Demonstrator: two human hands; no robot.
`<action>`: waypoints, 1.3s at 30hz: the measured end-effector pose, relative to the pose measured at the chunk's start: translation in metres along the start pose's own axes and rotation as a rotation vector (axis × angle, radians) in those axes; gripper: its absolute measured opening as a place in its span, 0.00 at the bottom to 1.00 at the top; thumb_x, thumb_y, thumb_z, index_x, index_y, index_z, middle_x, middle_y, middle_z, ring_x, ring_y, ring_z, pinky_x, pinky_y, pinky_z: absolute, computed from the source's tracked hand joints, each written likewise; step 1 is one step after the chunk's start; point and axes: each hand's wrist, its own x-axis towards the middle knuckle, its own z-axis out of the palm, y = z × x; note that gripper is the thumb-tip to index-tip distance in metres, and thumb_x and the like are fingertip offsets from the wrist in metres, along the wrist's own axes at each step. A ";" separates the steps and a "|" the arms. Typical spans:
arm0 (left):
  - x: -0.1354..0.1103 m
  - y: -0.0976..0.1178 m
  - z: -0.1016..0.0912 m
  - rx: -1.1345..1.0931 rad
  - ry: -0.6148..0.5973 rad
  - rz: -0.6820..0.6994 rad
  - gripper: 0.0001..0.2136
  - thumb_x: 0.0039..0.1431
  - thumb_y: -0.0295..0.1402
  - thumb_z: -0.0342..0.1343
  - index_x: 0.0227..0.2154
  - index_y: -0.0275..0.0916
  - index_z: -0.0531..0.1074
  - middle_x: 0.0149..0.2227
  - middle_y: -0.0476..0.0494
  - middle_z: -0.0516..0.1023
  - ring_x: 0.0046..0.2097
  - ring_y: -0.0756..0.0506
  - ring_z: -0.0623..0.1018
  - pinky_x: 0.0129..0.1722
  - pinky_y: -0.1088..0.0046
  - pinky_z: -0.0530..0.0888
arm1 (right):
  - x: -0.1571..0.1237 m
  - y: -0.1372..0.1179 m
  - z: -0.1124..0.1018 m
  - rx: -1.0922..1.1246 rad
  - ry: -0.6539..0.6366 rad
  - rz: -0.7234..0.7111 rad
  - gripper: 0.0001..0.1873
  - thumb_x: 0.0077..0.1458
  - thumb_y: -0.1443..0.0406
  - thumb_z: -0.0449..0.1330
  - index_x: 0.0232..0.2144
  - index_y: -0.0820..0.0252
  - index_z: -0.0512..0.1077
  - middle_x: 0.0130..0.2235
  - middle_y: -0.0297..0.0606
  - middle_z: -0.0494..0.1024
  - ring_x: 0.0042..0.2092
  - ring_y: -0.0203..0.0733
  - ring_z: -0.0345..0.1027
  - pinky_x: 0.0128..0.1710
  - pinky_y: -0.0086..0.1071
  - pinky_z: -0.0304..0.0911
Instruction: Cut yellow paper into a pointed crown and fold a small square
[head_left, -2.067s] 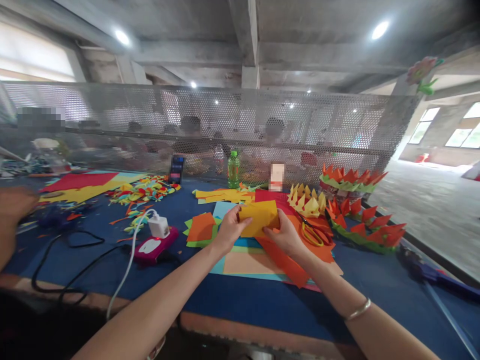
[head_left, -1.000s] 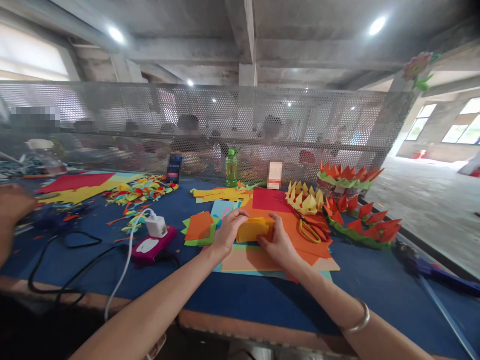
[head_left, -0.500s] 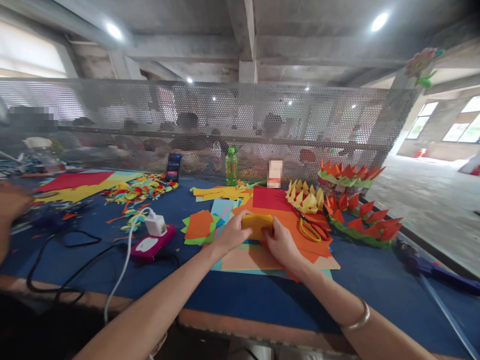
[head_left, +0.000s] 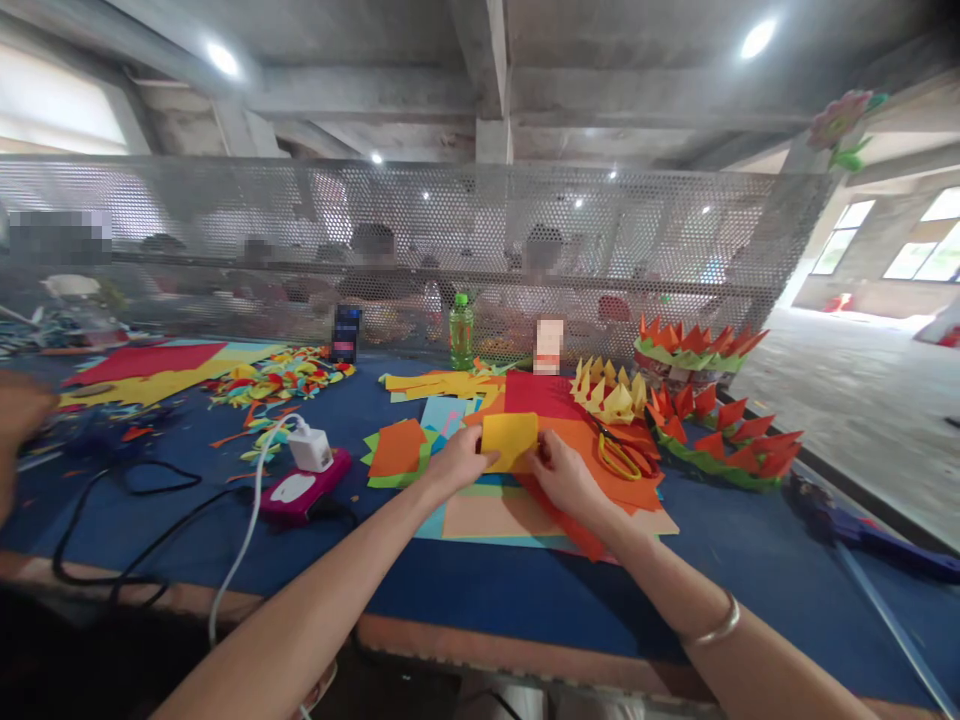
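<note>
paper [head_left: 510, 443], a small yellow piece, bridged the gap between my left hand [head_left: 461, 455] and my right hand [head_left: 564, 475], over the loose sheets near the middle of the blue table [head_left: 480, 600]. watching from afar, i saw the left fingers pinched on its left edge and the right fingers curled onto its right edge, so the hands were apart, each clamped on the paper. i could not tell whether it was one folded piece or several layers. to do this well, i judged, both grips needed to be light and level, since thin paper would probably crease wherever a thumb pressed hard. lining up the edges seemed worth the patience, as any crease made off square would likely come out crooked. the scissors [head_left: 619, 458] lay just right of my right hand on the orange sheet [head_left: 626, 490], so i thought wide swings that way unwise. beyond them, to the far right, the pale yellow pointed ring [head_left: 619, 403] looked easy to crush with a careless knuckle.
</note>
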 end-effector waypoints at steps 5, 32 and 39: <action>0.010 0.005 -0.017 -0.316 0.074 -0.116 0.20 0.34 0.31 0.68 0.35 0.35 0.75 0.32 0.41 0.81 0.37 0.39 0.80 0.39 0.65 0.74 | 0.023 0.014 -0.028 0.117 0.111 0.052 0.18 0.55 0.58 0.51 0.46 0.59 0.64 0.35 0.38 0.78 0.33 0.40 0.71 0.32 0.31 0.62; -0.108 0.068 0.004 0.715 -0.635 0.360 0.26 0.64 0.39 0.51 0.61 0.30 0.63 0.65 0.29 0.58 0.66 0.33 0.60 0.62 0.60 0.60 | 0.023 0.037 -0.065 -0.463 -0.412 0.004 0.06 0.48 0.65 0.64 0.31 0.61 0.76 0.31 0.36 0.80 0.32 0.38 0.71 0.29 0.25 0.58; -0.098 0.082 0.019 0.435 -0.636 0.446 0.23 0.70 0.44 0.40 0.61 0.40 0.65 0.61 0.39 0.69 0.61 0.41 0.69 0.60 0.66 0.63 | 0.020 0.030 -0.066 -0.455 -0.410 0.001 0.06 0.51 0.66 0.63 0.33 0.63 0.76 0.34 0.39 0.81 0.35 0.39 0.72 0.32 0.26 0.60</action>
